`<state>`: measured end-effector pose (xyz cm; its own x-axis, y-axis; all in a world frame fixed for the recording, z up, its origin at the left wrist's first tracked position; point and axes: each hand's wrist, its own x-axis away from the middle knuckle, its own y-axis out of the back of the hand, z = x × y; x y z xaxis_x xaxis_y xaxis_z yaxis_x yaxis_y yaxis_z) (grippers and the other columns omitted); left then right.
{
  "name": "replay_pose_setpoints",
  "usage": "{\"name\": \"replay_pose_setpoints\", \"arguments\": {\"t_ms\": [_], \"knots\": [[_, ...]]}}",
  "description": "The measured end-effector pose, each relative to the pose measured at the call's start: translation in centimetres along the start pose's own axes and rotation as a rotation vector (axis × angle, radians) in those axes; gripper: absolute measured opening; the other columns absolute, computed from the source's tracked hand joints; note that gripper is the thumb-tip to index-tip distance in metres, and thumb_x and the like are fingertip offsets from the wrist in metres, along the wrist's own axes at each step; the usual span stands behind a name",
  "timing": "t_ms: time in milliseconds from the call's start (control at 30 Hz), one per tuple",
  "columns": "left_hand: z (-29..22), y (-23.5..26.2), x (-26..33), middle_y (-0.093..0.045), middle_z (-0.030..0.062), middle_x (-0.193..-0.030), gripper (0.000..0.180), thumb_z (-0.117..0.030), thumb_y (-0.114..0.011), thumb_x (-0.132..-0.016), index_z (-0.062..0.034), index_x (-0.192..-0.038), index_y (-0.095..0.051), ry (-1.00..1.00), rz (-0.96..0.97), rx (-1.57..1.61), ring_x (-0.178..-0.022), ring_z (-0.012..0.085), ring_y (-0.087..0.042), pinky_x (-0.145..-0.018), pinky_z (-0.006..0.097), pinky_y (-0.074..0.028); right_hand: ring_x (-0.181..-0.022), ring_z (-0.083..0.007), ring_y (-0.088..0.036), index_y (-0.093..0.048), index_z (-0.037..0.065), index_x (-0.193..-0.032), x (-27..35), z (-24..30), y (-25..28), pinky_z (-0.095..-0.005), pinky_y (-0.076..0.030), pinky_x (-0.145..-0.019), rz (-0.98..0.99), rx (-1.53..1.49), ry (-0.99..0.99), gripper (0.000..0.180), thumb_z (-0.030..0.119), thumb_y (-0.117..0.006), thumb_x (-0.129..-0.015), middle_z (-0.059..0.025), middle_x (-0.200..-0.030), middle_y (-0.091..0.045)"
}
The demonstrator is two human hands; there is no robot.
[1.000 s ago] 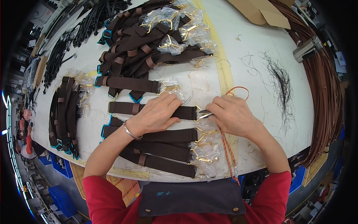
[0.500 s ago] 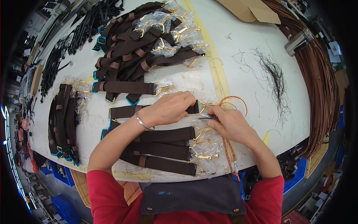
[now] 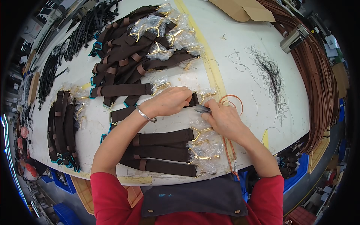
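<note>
My left hand (image 3: 170, 101) is closed on a dark brown webbing strap (image 3: 194, 100), near the end that carries a gold hook (image 3: 204, 96) in clear plastic wrap. A bracelet circles that wrist. In my right hand (image 3: 225, 118) are small metal thread snips (image 3: 203, 109), their blades pointing left beside the strap's end. The fingers hide most of the snips' body. An orange cord (image 3: 240, 104) loops beside this hand and runs down to the table edge. Below my hands, several similar brown straps (image 3: 165, 153) lie side by side, their wrapped gold hooks to the right.
A heap of brown straps (image 3: 123, 56) lies beyond my left hand, and a smaller bundle (image 3: 62, 123) at the left. Loose black threads (image 3: 275, 80) lie at the right. Farther right are a metal flask (image 3: 294, 38) and long brown strips (image 3: 318, 86); cardboard (image 3: 245, 10) sits at the back.
My left hand has lifted the strap's end slightly away from me. The snips have turned, and more of their blades shows. The whole view has shifted a little.
</note>
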<state>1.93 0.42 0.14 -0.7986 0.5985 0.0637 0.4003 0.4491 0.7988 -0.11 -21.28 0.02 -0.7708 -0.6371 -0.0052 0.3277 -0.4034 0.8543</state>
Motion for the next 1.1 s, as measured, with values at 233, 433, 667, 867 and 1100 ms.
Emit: {"name": "replay_pose_setpoints", "arguments": {"t_ms": [233, 433, 667, 867, 1100], "knots": [[-0.3, 0.0, -0.1, -0.056, 0.0134, -0.075, 0.012, -0.012, -0.056, -0.082, -0.0027, -0.08, -0.05, 0.043, 0.011, -0.035, -0.073, 0.0335, -0.055, -0.064, 0.042, -0.04, -0.052, -0.0283, -0.061, -0.044, 0.001, -0.085, -0.5, 0.7, -1.6, -0.0378, -0.044, -0.042, -0.133, 0.215, 0.093, 0.023, 0.019, -0.058, -0.081, -0.0151, -0.065, -0.06], [-0.4, 0.0, -0.2, -0.057, 0.0129, -0.075, 0.012, -0.014, -0.055, -0.084, -0.0043, -0.082, -0.049, 0.054, 0.021, -0.053, -0.073, 0.0334, -0.056, -0.063, 0.043, -0.039, -0.052, -0.0302, -0.06, -0.044, 0.001, -0.084, -0.8, 1.2, -1.4, -0.0386, -0.044, -0.044, -0.084, 0.249, 0.061, 0.023, 0.018, -0.059, -0.081, -0.015, -0.066, -0.06], [-0.6, 0.2, -0.2, -0.057, 0.0133, -0.075, 0.012, -0.015, -0.054, -0.085, -0.0041, -0.082, -0.048, 0.056, 0.034, -0.058, -0.072, 0.0337, -0.055, -0.063, 0.043, -0.039, -0.049, -0.0247, -0.06, -0.045, 0.002, -0.079, -0.8, 1.4, -1.3, -0.0355, -0.044, -0.04, -0.131, 0.315, 0.139, 0.013, 0.006, -0.055, -0.072, -0.0121, -0.06, -0.058], [-1.1, 1.0, -0.7, -0.056, 0.0122, -0.076, 0.015, -0.017, -0.057, -0.084, -0.0041, -0.085, -0.05, 0.238, -0.047, 0.54, -0.07, 0.0327, -0.056, -0.065, 0.039, -0.043, -0.054, -0.0303, -0.06, -0.044, 0.001, -0.085, -0.2, 1.0, -1.2, -0.0402, -0.045, -0.046, -0.154, 0.144, 0.038, 0.015, 0.013, -0.053, -0.083, -0.015, -0.062, -0.059], [-1.2, 0.7, 0.5, -0.055, 0.0114, -0.088, 0.03, -0.018, -0.066, -0.075, -0.0025, -0.094, -0.05, -0.105, -0.136, -0.163, -0.081, 0.0299, -0.055, -0.071, 0.036, -0.046, -0.058, -0.0327, -0.06, -0.046, 0.0, -0.093, 1.1, -1.0, 0.4, -0.0424, -0.043, -0.053, -0.165, -0.067, -0.122, 0.025, 0.021, -0.057, -0.084, -0.0165, -0.064, -0.059]]}}
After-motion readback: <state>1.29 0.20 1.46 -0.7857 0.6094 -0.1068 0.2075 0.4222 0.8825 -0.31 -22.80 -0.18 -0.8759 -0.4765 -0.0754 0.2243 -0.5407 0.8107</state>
